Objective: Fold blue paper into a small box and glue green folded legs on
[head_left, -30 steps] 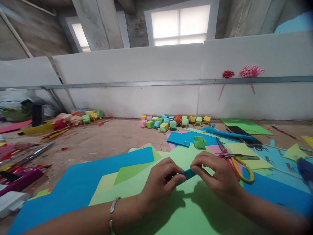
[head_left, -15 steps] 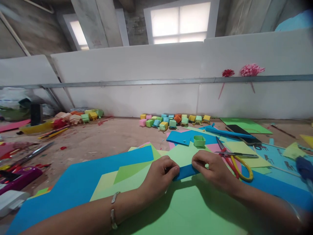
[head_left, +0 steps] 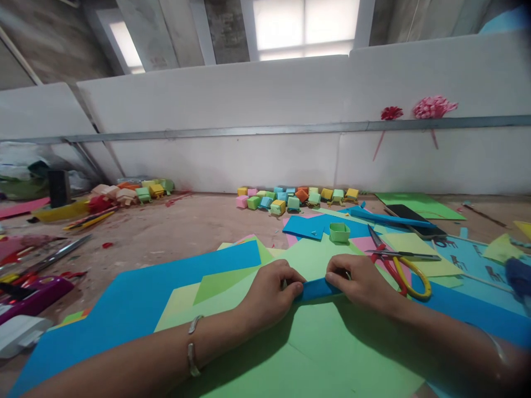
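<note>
Over bare green paper (head_left: 321,348), a blue strip (head_left: 318,290) bridges pinching fingers (head_left: 294,289).

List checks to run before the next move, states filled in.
1. Left hand grip on the blue strip, left end: ok.
2. Right hand grip on its right end: ok.
3. Strip touching the pale green sheet underneath: cannot tell.
4. Fold lines on the strip crisp: cannot tell.
5. Scissors laid down, not held: ok.
6. Small green box clear of both hands: ok.
</note>
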Tool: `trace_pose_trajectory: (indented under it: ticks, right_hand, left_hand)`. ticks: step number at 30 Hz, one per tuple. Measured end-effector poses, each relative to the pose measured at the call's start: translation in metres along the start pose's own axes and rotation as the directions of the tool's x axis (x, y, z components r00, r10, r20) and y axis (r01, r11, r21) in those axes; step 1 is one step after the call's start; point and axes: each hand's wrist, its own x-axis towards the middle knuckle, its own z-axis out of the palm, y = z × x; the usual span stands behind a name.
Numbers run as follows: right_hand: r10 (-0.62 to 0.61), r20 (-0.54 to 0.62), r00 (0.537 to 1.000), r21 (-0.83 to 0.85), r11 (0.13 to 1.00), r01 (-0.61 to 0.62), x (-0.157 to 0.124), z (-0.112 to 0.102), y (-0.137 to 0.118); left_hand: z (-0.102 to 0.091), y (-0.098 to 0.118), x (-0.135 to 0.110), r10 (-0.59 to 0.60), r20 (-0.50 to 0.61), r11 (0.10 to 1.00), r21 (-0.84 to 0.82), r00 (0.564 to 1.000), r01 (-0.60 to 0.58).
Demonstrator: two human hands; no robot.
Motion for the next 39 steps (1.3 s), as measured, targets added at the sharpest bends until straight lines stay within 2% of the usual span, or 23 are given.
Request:
trace_pose_trajectory:
  ticks: [7,9,14,17,19,21,23,25,27,30,32,36,39]
  right_hand:
    - [0.045,0.049,0.998,-0.148,0.988,-0.037,-0.001,0.005,-0.005]
    - [0.033,0.044,0.998,-0.203,0.979,-0.023,-0.002,0.008,-0.006]
    - [0.012,0.029,1.000,-0.279,0.960,-0.003,-0.006,0.016,-0.004]
    - [-0.015,-0.006,1.000,-0.305,0.952,0.013,-0.008,0.019,-0.002]
    - [-0.101,-0.049,0.994,-0.359,0.930,0.077,-0.009,0.022,-0.002]
    - [-0.258,-0.051,0.965,-0.458,0.864,0.207,-0.011,0.025,-0.003]
    - [-0.410,0.013,0.912,-0.556,0.755,0.348,-0.013,0.028,-0.005]
    - [-0.475,0.110,0.873,-0.611,0.660,0.437,-0.015,0.030,-0.008]
    - [-0.436,0.185,0.881,-0.654,0.614,0.442,-0.017,0.030,-0.012]
    - [-0.290,0.266,0.919,-0.716,0.579,0.390,-0.019,0.027,-0.015]
    - [-0.238,0.300,0.924,-0.743,0.549,0.383,-0.020,0.026,-0.015]
    - [-0.225,0.313,0.923,-0.756,0.529,0.385,-0.020,0.027,-0.014]
    - [-0.202,0.292,0.935,-0.759,0.546,0.355,-0.021,0.028,-0.012]
  left_hand:
    - [0.001,0.002,0.000,-0.036,-0.003,0.995,0.090,0.999,0.036]
    - [0.002,0.000,0.001,0.022,0.002,0.989,0.149,1.000,-0.023]
    - [0.003,-0.007,0.001,0.157,0.104,0.927,0.328,0.982,-0.183]
    - [0.004,-0.006,-0.003,0.259,0.143,0.839,0.456,0.955,-0.296]
    - [0.005,-0.004,-0.005,0.350,0.161,0.745,0.549,0.923,-0.378]
    - [0.006,-0.003,-0.006,0.410,0.199,0.667,0.600,0.890,-0.442]
    - [0.007,-0.004,-0.005,0.419,0.250,0.635,0.606,0.873,-0.478]
    - [0.008,-0.005,-0.004,0.401,0.281,0.634,0.602,0.872,-0.486]
    - [0.008,-0.006,-0.003,0.390,0.288,0.638,0.600,0.874,-0.482]
    - [0.007,-0.007,-0.003,0.397,0.283,0.650,0.586,0.873,-0.485]
    - [0.006,-0.007,-0.003,0.401,0.271,0.670,0.565,0.875,-0.481]
    - [0.005,-0.006,-0.003,0.393,0.246,0.698,0.548,0.886,-0.461]
    - [0.005,-0.005,-0.004,0.356,0.288,0.652,0.604,0.889,-0.457]
